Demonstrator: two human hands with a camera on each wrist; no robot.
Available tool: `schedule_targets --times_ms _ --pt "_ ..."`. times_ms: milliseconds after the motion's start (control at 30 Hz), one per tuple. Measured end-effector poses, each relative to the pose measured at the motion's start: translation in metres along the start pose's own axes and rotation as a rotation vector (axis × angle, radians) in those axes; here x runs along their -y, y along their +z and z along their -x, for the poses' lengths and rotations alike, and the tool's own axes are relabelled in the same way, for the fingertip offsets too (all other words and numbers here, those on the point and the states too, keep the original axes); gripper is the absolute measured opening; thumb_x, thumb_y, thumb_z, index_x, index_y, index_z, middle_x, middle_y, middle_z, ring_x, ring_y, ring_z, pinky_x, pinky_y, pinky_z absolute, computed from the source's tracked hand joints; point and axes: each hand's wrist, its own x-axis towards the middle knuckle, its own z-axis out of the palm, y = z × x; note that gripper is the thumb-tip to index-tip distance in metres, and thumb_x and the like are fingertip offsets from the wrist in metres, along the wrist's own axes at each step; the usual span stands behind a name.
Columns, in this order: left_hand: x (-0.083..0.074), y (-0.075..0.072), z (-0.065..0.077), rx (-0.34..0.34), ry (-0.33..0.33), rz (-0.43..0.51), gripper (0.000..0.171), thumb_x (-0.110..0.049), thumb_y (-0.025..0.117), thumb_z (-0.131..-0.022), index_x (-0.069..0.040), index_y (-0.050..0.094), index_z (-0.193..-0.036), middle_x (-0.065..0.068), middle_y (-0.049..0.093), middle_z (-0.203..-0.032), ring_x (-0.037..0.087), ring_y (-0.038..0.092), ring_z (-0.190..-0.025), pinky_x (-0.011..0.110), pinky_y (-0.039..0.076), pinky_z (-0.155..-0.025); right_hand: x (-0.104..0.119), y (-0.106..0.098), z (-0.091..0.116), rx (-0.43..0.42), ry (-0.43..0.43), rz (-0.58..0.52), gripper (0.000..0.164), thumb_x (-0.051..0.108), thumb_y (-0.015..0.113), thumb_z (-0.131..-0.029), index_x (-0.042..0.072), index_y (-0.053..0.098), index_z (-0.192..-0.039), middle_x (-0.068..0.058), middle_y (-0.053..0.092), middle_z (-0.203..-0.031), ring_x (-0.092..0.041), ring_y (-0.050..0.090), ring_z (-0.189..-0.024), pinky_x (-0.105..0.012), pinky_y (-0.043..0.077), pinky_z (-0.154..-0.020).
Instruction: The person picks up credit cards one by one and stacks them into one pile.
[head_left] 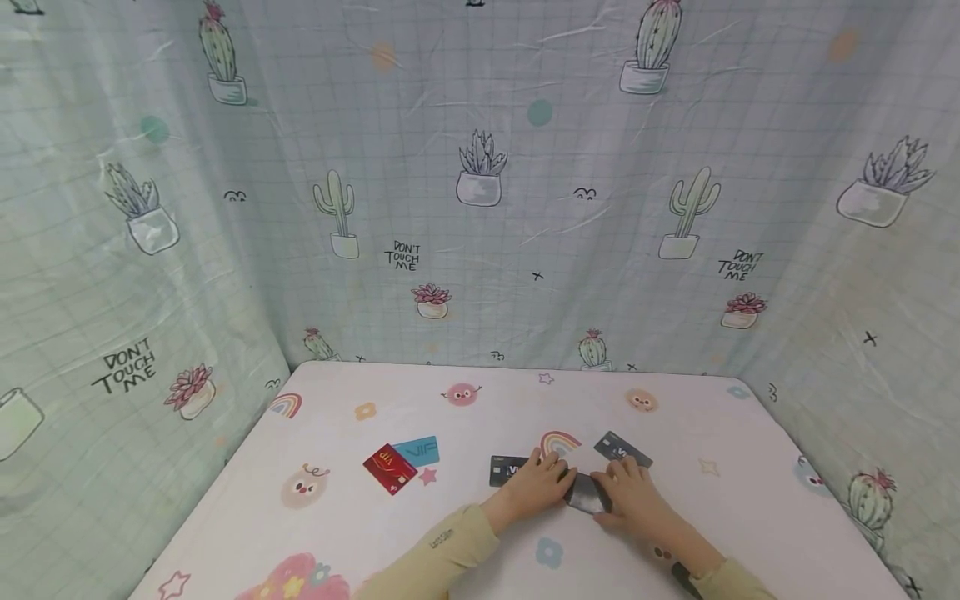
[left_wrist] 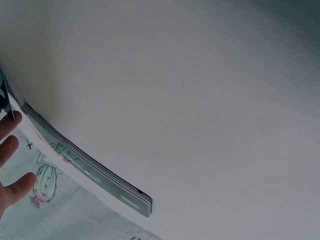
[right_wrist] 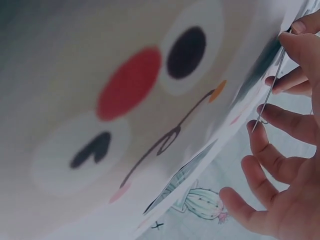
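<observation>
Both hands hold one dark, glossy card point(head_left: 588, 495) between them, low over the table and slightly tilted. My left hand point(head_left: 534, 490) pinches its left edge, and my right hand point(head_left: 633, 500) grips the opposite side. In the right wrist view the card point(right_wrist: 270, 93) appears edge-on as a thin line between thumb and fingers. Beside the left hand lies a black VISA card point(head_left: 504, 472), partly covered by that hand. From the left wrist it shows as a neat stack of cards point(left_wrist: 90, 167). Just beyond the right fingers lies another dark VISA card point(head_left: 621, 449).
To the left, a red VIP card point(head_left: 390, 469) overlaps a blue VIP card point(head_left: 422, 451). Some dark object point(head_left: 685, 580) peeks out under the right forearm. A cactus-print curtain point(head_left: 495, 250) rises behind the printed white table point(head_left: 465, 533) and along its sides.
</observation>
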Motion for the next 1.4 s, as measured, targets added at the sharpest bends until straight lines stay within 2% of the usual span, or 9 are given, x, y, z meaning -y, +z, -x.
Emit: schedule_targets --times_ms 267,533,733,867,1000,1133,1400 --pt "0.002 -0.004 0.0 0.002 0.006 0.033 0.051 -0.052 0.045 -0.086 -0.022 0.047 -0.128 -0.005 0.055 -0.119 0.015 0.046 -0.117 0.035 0.041 -0.096 0.004 -0.004 0.002 0.006 0.06 -0.011 0.06 0.043 0.073 -0.064 0.009 0.057 -0.112 -0.003 0.048 -0.089 -0.021 0.036 -0.087 -0.042 0.038 -0.074" --pt "0.001 -0.006 0.005 -0.027 -0.011 0.096 0.051 -0.05 0.049 -0.084 -0.02 0.05 -0.126 -0.004 0.056 -0.116 0.016 0.047 -0.113 0.036 0.042 -0.092 0.009 -0.007 0.003 -0.009 0.085 -0.01 0.062 0.044 0.074 -0.062 0.011 0.058 -0.112 -0.004 0.05 -0.09 -0.022 0.039 -0.086 -0.038 0.038 -0.07" --pt "0.003 -0.014 0.011 -0.009 -0.059 0.163 0.051 -0.048 0.052 -0.083 -0.018 0.05 -0.125 -0.002 0.055 -0.119 0.018 0.047 -0.114 0.037 0.041 -0.092 0.013 -0.007 0.002 -0.031 0.084 0.001 0.062 0.045 0.074 -0.061 0.013 0.059 -0.112 -0.003 0.048 -0.09 -0.021 0.037 -0.084 -0.036 0.036 -0.069" --pt "0.005 -0.019 0.016 -0.043 -0.078 0.176 0.051 -0.049 0.055 -0.081 -0.018 0.052 -0.122 -0.002 0.055 -0.117 0.016 0.047 -0.111 0.037 0.041 -0.091 0.015 -0.007 0.001 -0.061 0.059 0.013 0.061 0.045 0.073 -0.061 0.014 0.059 -0.112 -0.003 0.048 -0.09 -0.02 0.036 -0.083 -0.033 0.034 -0.066" --pt "0.008 -0.018 0.021 -0.089 -0.084 0.168 0.051 -0.05 0.055 -0.081 -0.018 0.052 -0.12 -0.003 0.055 -0.113 0.015 0.046 -0.108 0.037 0.042 -0.09 0.016 -0.008 -0.001 -0.105 0.012 0.041 0.06 0.046 0.072 -0.062 0.015 0.06 -0.112 -0.002 0.048 -0.089 -0.019 0.037 -0.08 -0.03 0.032 -0.063" --pt "0.008 -0.019 0.024 -0.097 -0.125 0.186 0.051 -0.049 0.058 -0.08 -0.017 0.052 -0.12 -0.003 0.054 -0.113 0.015 0.046 -0.107 0.037 0.042 -0.089 0.021 -0.01 -0.002 -0.146 -0.003 0.062 0.06 0.045 0.073 -0.061 0.016 0.06 -0.111 -0.002 0.048 -0.089 -0.021 0.039 -0.081 -0.032 0.036 -0.063" --pt "0.005 -0.027 0.029 -0.102 -0.257 0.203 0.055 -0.046 0.064 -0.075 -0.017 0.053 -0.121 -0.002 0.055 -0.116 0.015 0.047 -0.107 0.039 0.042 -0.089 0.026 -0.009 -0.01 -0.224 -0.016 0.074 0.06 0.043 0.075 -0.06 0.014 0.061 -0.111 -0.004 0.046 -0.091 -0.026 0.044 -0.083 -0.043 0.043 -0.068"
